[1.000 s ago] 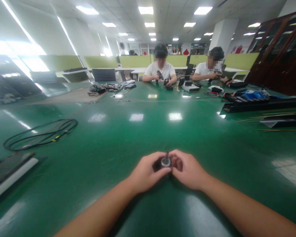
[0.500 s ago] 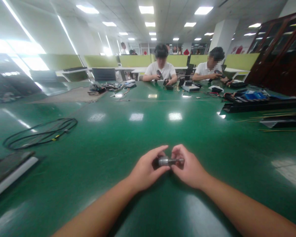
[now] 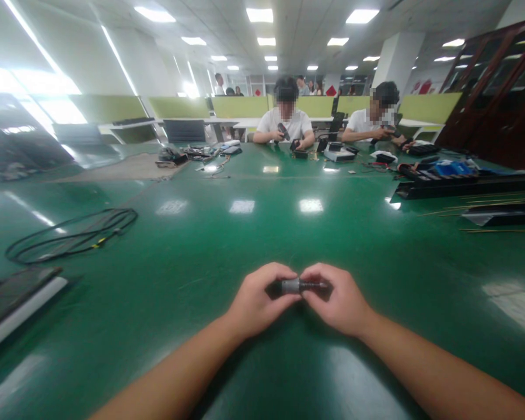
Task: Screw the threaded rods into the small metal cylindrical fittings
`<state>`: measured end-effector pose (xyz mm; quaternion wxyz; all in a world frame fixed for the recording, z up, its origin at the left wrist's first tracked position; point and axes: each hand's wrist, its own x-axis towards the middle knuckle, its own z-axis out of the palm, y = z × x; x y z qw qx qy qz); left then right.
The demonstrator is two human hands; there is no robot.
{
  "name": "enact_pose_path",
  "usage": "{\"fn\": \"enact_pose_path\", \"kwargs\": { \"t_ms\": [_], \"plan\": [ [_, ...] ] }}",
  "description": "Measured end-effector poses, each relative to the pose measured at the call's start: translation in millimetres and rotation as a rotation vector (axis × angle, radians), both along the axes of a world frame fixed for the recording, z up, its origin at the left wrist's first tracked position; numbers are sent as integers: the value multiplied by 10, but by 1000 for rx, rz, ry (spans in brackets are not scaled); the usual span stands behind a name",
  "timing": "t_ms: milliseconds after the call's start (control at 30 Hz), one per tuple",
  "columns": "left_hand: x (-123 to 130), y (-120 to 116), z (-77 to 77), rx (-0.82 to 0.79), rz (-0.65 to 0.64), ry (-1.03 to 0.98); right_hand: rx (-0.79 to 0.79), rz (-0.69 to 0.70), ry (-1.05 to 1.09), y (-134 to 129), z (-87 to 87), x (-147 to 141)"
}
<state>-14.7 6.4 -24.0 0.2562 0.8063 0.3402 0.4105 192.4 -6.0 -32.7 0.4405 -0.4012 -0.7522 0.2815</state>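
head view: 2 hands clasp 1 small metal part (image 3: 293, 285) at a green table (image 3: 227, 242).
the left hand (image 3: 254, 302) grasps its thick end and the right hand (image 3: 345, 302) curls around its thin shaft (image 3: 314, 285); it lies crosswise between them, probably so each end is steadied. the glossy tabletop mirrors ceiling lights (image 3: 259, 16); a coiled black cable (image 3: 109, 236) rests off to the left, and 2 co-workers (image 3: 284, 124) sit opposite, before lime partitions (image 3: 239, 107).

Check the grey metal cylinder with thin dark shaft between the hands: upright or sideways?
Sideways: the grey metal cylinder sits at the left hand, its thin dark shaft running level toward the right hand.
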Motion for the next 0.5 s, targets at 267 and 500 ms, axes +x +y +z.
{"fn": "enact_pose_path", "kwargs": {
  "t_ms": [267,500],
  "plan": [
    [7,-17,-3,27,12,4,-2,-18,7,19,4,10],
    [6,-3,-4,93,24,28,-66,-26,17,47,-12,14]
  ]
}}
